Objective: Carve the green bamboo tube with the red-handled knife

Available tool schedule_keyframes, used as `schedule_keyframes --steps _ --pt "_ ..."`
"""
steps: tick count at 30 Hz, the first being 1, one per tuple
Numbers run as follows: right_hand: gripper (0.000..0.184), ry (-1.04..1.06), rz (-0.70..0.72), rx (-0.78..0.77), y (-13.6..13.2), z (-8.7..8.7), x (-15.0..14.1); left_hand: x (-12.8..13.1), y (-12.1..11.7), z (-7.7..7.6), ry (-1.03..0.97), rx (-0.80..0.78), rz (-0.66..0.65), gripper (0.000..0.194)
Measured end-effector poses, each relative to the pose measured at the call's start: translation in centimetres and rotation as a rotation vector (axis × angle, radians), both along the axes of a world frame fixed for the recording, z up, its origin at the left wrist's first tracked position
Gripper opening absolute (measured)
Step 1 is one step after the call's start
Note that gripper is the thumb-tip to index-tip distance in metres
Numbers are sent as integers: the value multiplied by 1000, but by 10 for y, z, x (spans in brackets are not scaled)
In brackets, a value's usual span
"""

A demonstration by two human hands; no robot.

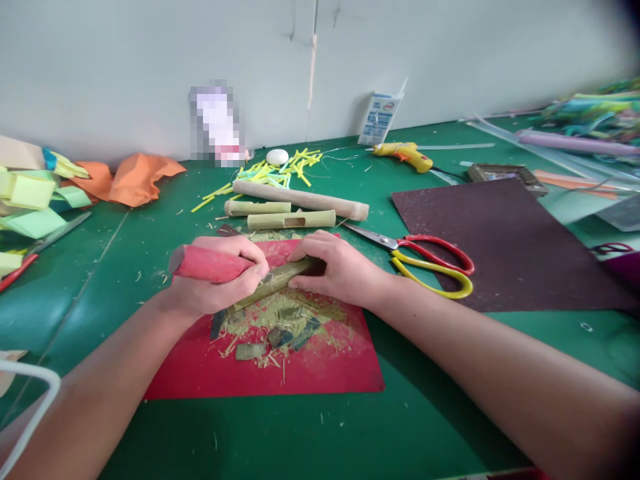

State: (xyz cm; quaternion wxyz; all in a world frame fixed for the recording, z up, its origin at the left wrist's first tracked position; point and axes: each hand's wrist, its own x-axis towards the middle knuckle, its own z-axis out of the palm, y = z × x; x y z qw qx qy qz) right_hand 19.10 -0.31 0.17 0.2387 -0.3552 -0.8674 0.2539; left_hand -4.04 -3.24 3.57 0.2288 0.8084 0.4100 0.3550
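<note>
A far pale bamboo tube [273,221] is slotted; left hand [230,291] grips red cylindrical handle [213,265], right hand [337,268] half-hidden olive bamboo tube [274,283], perhaps unfinished.

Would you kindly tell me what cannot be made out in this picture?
All in the head view:
Red-handled tool: working end mostly hidden by the left hand.
Bamboo piece: farther end covered by the right hand.
Pixelated object: identity blurred out.
Carton: print too small to read.
White curved item: cut off by the left edge.

Scissors [389,241] block beyond the right grip [343,269]; nearside's free.
</note>
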Motion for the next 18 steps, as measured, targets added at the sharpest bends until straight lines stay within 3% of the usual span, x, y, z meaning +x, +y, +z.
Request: schedule_keyframes --steps 4,18 --pt "19 -1 3 1 0 0 0 6 -2 -2 6 63 39 7" --pt "20 10 14 -3 1 -2 -1 13 -2 -12 16 110 -47 10"
